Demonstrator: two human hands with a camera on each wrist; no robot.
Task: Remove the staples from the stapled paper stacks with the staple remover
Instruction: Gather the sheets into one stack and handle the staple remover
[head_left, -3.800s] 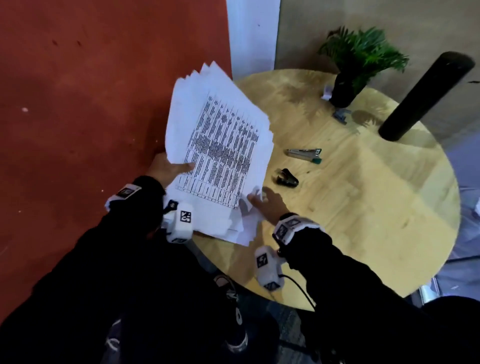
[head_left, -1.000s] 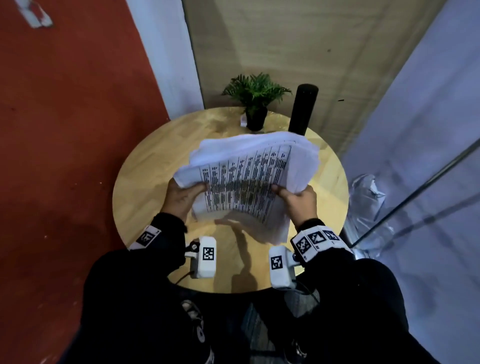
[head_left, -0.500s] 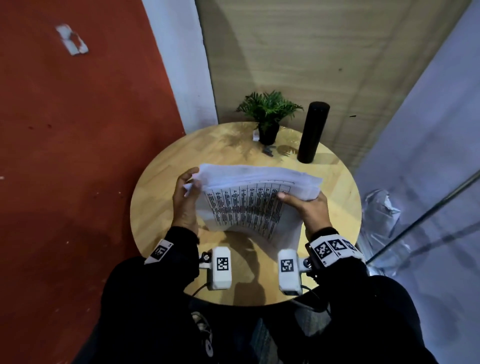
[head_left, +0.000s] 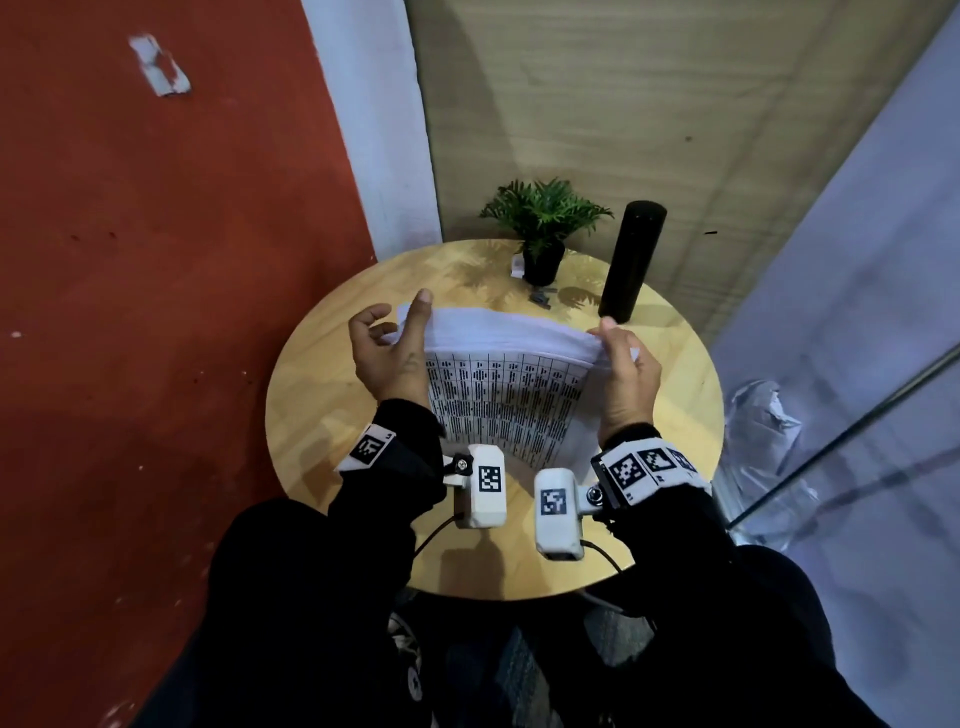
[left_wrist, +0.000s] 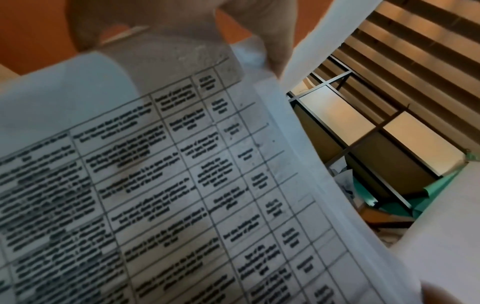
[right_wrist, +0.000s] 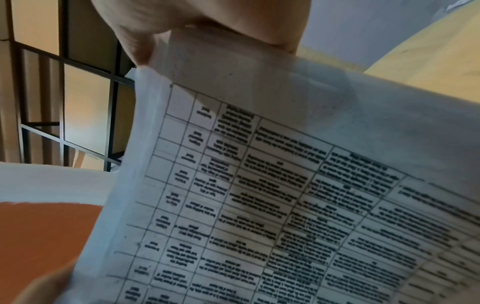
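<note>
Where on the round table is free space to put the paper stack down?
Bare wood shows on the table's left part, beside the left hand, and on its right rim past the right hand. The far edge is crowded: potted plant, black cylinder, small bits between. Under the paper stack is hidden.

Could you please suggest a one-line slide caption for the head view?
Both hands, left and right, hold a paper stack upright over a round table.
</note>
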